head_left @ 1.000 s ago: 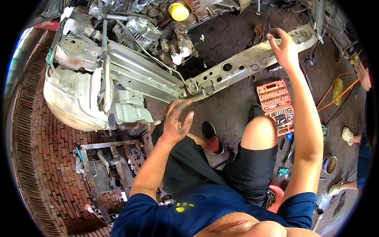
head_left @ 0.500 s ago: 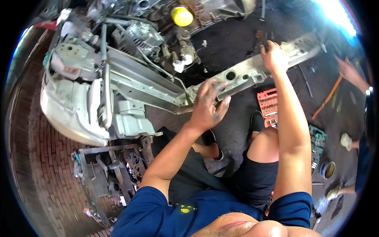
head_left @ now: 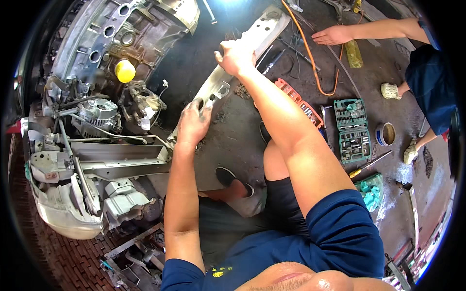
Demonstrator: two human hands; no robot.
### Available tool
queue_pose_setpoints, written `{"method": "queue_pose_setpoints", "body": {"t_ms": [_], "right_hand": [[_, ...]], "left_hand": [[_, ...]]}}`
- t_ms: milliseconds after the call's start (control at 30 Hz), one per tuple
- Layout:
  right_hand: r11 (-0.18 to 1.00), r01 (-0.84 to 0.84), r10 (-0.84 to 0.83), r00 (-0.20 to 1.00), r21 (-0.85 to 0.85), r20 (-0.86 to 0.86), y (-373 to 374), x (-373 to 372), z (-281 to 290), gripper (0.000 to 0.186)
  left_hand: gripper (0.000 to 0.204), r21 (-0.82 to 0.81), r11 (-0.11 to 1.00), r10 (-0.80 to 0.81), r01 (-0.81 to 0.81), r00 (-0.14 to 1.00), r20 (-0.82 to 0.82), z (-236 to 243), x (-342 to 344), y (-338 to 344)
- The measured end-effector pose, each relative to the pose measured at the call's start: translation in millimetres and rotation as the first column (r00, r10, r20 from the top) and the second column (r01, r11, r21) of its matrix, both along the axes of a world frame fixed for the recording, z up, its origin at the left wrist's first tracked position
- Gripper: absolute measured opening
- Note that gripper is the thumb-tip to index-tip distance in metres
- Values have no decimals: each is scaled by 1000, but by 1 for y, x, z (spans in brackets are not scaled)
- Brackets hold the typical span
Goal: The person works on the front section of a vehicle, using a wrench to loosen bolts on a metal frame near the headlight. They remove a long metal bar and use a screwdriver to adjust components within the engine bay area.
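Note:
A long silvery metal beam (head_left: 209,88) with round holes runs slantwise from the car's front frame (head_left: 119,154) toward the far middle. My left hand (head_left: 193,125), its fingertips dark with grime, grips the beam's nearer part, thumb and fingers around its edge beside a hole. Farther along, my right hand (head_left: 237,58) is closed over the beam; its palm side is hidden. The join between beam and frame is partly covered by my left hand and some tubing.
An engine block (head_left: 109,36) with a yellow round cap (head_left: 124,71) stands at far left. Red (head_left: 310,114) and green (head_left: 353,150) socket sets lie right, near a tin (head_left: 387,134), a screwdriver (head_left: 357,171) and an orange cable (head_left: 313,68). A co-worker's hand (head_left: 334,35) reaches in.
My view has turned to the right, so the beam and car front sit farther left. My left hand's spread fingers have closed on the beam; my right hand stays on it.

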State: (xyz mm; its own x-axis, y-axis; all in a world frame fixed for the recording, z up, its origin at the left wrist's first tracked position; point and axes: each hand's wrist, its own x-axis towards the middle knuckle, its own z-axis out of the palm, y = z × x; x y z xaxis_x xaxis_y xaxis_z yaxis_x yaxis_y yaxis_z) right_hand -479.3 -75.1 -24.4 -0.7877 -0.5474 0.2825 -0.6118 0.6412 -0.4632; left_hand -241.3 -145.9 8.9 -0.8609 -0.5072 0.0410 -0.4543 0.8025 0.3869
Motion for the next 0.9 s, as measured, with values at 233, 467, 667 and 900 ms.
{"method": "queue_pose_setpoints", "body": {"t_ms": [233, 467, 667, 900], "right_hand": [[996, 33, -34, 999, -82, -2, -6, -6, -4, 37], [988, 30, -25, 999, -152, 35, 0, -8, -13, 33], [994, -2, 6, 999, -105, 41, 0, -1, -4, 33], [997, 42, -35, 995, -71, 96, 2, -1, 3, 35]], "left_hand": [[66, -233, 971, -26, 50, 994, 106, -2, -1, 9], [65, -51, 998, -20, 29, 986, 165, 10, 13, 3], [59, 92, 995, -25, 27, 1000, -16, -3, 32, -6], [60, -66, 996, 67, -64, 997, 42, -1, 22, 8]]}}
